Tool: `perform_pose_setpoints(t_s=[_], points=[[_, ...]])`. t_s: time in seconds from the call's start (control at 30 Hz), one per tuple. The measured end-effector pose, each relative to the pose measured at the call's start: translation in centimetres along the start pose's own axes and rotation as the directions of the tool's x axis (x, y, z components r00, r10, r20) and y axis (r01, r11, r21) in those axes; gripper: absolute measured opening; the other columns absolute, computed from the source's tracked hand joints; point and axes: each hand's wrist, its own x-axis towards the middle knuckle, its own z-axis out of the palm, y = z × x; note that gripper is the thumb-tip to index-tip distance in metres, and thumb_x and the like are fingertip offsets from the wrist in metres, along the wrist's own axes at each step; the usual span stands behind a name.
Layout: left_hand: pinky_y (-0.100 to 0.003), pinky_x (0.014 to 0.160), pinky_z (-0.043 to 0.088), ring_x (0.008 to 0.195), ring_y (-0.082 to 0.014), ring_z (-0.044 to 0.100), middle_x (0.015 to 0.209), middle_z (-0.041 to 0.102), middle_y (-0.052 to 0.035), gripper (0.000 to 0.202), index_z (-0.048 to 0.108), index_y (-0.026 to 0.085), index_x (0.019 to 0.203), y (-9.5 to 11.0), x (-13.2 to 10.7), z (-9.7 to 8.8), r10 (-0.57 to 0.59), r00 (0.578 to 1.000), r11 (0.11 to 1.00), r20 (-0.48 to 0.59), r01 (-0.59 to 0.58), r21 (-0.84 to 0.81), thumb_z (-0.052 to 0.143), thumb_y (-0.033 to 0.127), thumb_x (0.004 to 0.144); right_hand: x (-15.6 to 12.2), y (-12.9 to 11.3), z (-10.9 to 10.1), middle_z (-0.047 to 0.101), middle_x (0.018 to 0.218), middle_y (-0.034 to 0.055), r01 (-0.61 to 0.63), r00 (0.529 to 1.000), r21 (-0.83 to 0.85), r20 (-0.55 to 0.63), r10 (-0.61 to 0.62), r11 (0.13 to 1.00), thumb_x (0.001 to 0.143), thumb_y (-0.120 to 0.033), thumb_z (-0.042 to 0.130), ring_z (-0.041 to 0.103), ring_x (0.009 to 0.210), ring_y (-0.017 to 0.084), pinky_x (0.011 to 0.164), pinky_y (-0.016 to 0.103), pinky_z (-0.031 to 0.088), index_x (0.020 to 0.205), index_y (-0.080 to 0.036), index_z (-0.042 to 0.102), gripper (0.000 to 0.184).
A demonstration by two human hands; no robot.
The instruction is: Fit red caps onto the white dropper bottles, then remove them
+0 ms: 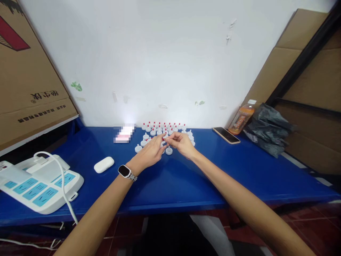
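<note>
Both my hands meet over a cluster of small white caps (165, 131), some with red tips, on the blue table (186, 177). My left hand (149, 153), with a watch on its wrist, has its fingers drawn together around a small white cap. My right hand (180, 142) pinches at the same spot with thumb and forefinger; a tiny red piece seems to sit between the fingertips. A loose white cap (168, 151) lies just below the fingers, and others (138, 148) lie to the left.
A white earbud case (103, 164) and a white power strip (39, 185) with a cable lie at the left. A phone (226, 135), an orange drink bottle (242, 118) and a black bag (269, 128) are at the right. Cardboard leans on both sides.
</note>
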Motion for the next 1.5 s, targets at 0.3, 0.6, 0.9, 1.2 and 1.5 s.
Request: perform_pose_setpoints(t_s=[0.3,0.6,0.9,1.2,1.5], points=[[-0.046,0.103,0.046,0.121,-0.0293,0.058,0.133,0.056,-0.0179,0.070,0.019,0.016,0.155,-1.0,0.2,-1.2,-0.086,0.996,0.996,-0.037,0.084,-0.042,0.049,0.043,0.097,0.4,-0.7,0.4,0.068,0.073,0.0031,0.104,0.994,-0.126,0.030,-0.101,0.987,0.076,-0.054,0.074,0.063,0.068,0.015,0.065,0.028,0.050,0.078,-0.018,0.063,0.037],[-0.043,0.092,0.045,0.103,-0.0271,0.056,0.111,0.065,-0.0088,0.026,0.063,0.021,0.111,-4.2,0.0,-2.7,-0.126,0.985,0.973,-0.116,0.146,0.181,0.046,0.034,0.098,7.8,-0.5,-3.1,0.070,0.070,0.0043,0.125,0.991,-0.612,0.033,-0.133,0.781,0.079,-0.021,0.065,0.061,0.064,0.014,0.062,0.026,0.045,0.079,-0.014,0.069,0.008],[-0.041,0.084,0.046,0.095,-0.0291,0.063,0.098,0.073,-0.0108,0.029,0.071,0.019,0.098,-5.3,4.5,-2.7,-0.110,0.994,0.954,0.007,0.103,0.281,0.045,0.031,0.095,9.9,-0.4,-3.9,0.072,0.073,0.0058,0.099,0.980,-0.630,-0.072,-0.185,0.770,0.079,-0.016,0.063,0.064,0.065,0.015,0.064,0.026,0.047,0.080,-0.014,0.069,0.007],[-0.031,0.066,0.044,0.075,-0.0227,0.066,0.088,0.075,-0.0086,0.026,0.073,0.022,0.087,-6.2,7.1,-1.0,-0.170,0.959,0.967,0.227,0.117,0.228,0.048,0.029,0.088,9.8,-0.1,-5.4,0.072,0.072,0.0047,0.081,0.983,-0.606,-0.082,-0.163,0.791,0.080,-0.019,0.064,0.065,0.066,0.015,0.065,0.025,0.048,0.079,-0.015,0.068,0.006],[-0.033,0.069,0.044,0.070,-0.0215,0.063,0.079,0.071,-0.0061,0.027,0.070,0.022,0.083,-6.0,6.5,-1.5,-0.122,0.971,0.984,0.206,0.091,0.151,0.047,0.032,0.091,9.2,0.7,-6.0,0.071,0.071,0.0040,0.074,0.988,-0.603,-0.065,-0.142,0.794,0.080,-0.020,0.064,0.063,0.065,0.014,0.063,0.025,0.047,0.079,-0.015,0.069,0.007]])
